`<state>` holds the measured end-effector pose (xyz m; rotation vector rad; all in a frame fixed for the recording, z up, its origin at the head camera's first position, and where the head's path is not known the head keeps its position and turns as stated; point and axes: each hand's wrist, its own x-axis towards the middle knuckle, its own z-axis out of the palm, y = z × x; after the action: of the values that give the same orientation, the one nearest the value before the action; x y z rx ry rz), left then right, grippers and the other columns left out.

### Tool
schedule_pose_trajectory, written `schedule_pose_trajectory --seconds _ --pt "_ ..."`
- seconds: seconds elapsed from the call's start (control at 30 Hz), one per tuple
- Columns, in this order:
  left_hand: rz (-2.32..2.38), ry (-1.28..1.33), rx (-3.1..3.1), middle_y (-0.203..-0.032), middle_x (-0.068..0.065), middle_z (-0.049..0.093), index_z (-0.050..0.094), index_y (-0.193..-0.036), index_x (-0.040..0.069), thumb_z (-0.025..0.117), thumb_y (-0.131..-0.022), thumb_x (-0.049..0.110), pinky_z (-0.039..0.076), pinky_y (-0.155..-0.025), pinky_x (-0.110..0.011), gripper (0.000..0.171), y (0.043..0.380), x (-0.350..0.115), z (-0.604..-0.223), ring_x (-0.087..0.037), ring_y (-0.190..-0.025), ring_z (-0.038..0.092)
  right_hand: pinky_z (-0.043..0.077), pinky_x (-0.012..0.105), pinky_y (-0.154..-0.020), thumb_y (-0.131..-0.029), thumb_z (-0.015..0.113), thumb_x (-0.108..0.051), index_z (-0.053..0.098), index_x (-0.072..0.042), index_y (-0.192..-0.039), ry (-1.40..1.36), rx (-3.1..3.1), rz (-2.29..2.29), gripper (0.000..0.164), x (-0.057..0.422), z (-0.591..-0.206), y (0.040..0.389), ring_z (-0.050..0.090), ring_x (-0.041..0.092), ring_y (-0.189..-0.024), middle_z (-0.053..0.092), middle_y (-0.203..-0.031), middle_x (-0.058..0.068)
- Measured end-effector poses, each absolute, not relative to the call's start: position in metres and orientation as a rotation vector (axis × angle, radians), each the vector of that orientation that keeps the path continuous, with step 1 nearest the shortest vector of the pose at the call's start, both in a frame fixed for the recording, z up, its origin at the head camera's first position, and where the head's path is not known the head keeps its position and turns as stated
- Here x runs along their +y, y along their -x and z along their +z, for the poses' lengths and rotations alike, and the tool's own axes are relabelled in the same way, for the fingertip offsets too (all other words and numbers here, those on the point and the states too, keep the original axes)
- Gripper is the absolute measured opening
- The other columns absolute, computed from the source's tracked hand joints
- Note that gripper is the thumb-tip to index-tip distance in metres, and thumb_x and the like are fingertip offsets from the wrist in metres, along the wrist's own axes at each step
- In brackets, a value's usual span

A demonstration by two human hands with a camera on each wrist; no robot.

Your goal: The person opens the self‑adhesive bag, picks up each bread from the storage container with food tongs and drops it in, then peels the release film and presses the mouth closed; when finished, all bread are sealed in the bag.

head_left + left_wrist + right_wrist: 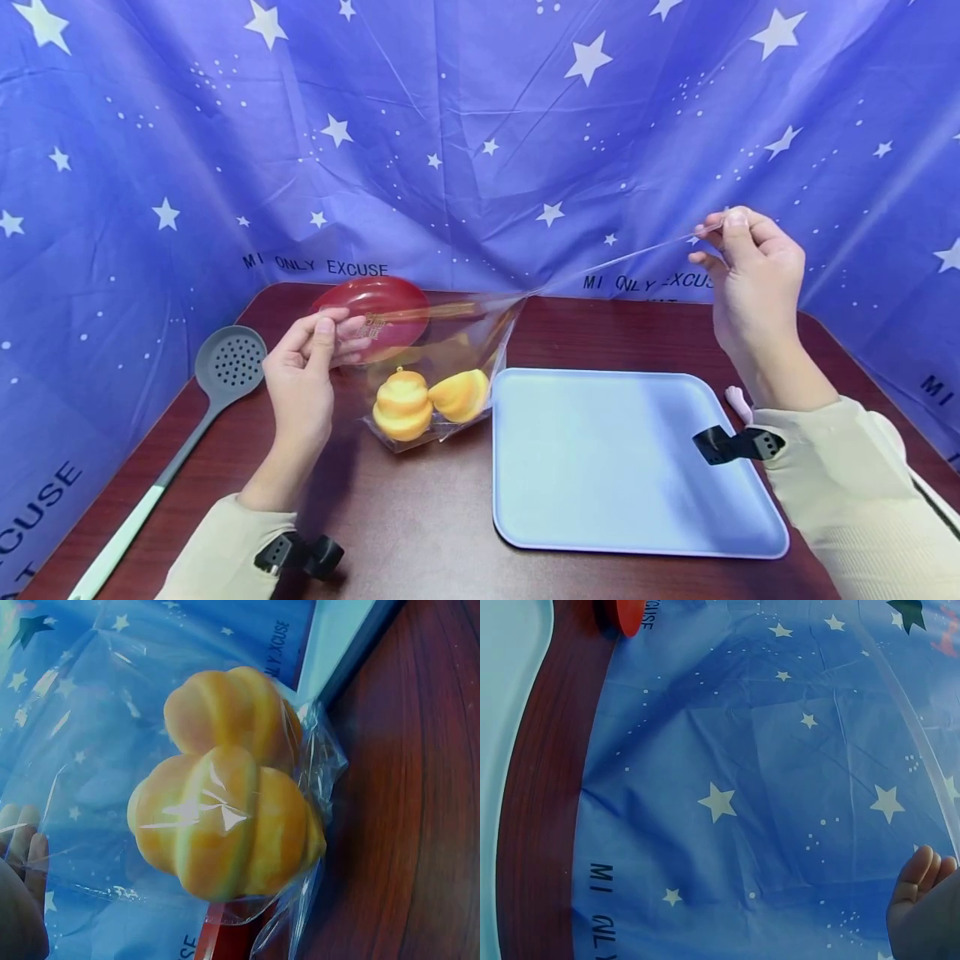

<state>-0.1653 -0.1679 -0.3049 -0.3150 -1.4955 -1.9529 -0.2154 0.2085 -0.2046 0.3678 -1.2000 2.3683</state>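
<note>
A clear plastic bag (491, 333) is stretched between my two hands, over the table's left half. Low in it sit two toy bread rolls, golden yellow: a rounded, segmented one (403, 406) and a wedge-like one (460, 396). With thumb and forefinger my left hand (303, 375) pinches the bag's left edge, the other fingers extended. Higher and to the right, my right hand (757, 267) pinches the bag's drawn-out edge, which runs as a thin taut strip. Both rolls (225, 817) appear close up through the film in the left wrist view.
A pale blue tray (615, 467) lies right of the bag. Behind the bag is a red oval piece (375, 292) with gold lettering. A grey perforated skimmer (225, 375) lies at left. A small pale pink thing (738, 403) is by the right forearm. Starry blue cloth (465, 108) surrounds the table.
</note>
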Motion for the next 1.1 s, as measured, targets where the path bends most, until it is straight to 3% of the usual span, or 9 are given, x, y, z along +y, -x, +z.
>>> schedule_pose_trajectory --seconds 0.27,0.57,0.8,1.1 --pt "-1.927 0.297 -1.501 -0.09 -0.017 0.068 0.059 -0.102 -0.011 0.053 -0.091 0.01 0.054 -0.061 -0.031 0.024 0.165 -0.163 -0.304 -0.027 -0.071 0.067 0.048 0.026 -0.052 -0.087 0.058 -0.003 0.056 0.009 -0.086 -0.244 -1.126 2.426 0.012 0.21 -0.212 0.219 0.058 0.021 -0.073 0.057 -0.081 0.014" --pt "-1.926 0.289 -1.502 -0.087 -0.018 0.067 0.059 -0.1 -0.011 0.052 -0.092 0.01 0.053 -0.058 -0.029 0.023 0.163 -0.169 -0.304 -0.023 -0.066 0.066 0.046 0.026 -0.048 -0.09 0.052 -0.002 0.055 0.004 -0.088 0.075 -1.02 2.513 0.007 0.218 -0.221 0.231 0.057 0.018 -0.065 0.057 -0.078 0.01" --pt "-1.932 0.308 -1.55 -0.089 -0.017 0.068 0.056 -0.103 -0.013 0.051 -0.092 0.009 0.054 -0.06 -0.03 0.025 0.162 -0.178 -0.305 -0.024 -0.07 0.066 0.049 0.023 -0.054 -0.088 0.057 -0.006 0.059 0.004 -0.087 -0.065 -1.302 2.485 0.01 0.212 -0.232 0.228 0.059 0.015 -0.072 0.057 -0.082 0.009" --pt "-1.944 0.351 -1.578 -0.09 -0.016 0.068 0.058 -0.104 -0.01 0.051 -0.093 0.008 0.054 -0.062 -0.03 0.023 0.164 -0.176 -0.302 -0.024 -0.072 0.067 0.05 0.021 -0.065 -0.09 0.056 -0.017 0.056 0.0 -0.095 -0.241 -1.882 2.23 0.019 0.161 -0.234 0.203 0.056 0.016 -0.079 0.058 -0.088 0.008"
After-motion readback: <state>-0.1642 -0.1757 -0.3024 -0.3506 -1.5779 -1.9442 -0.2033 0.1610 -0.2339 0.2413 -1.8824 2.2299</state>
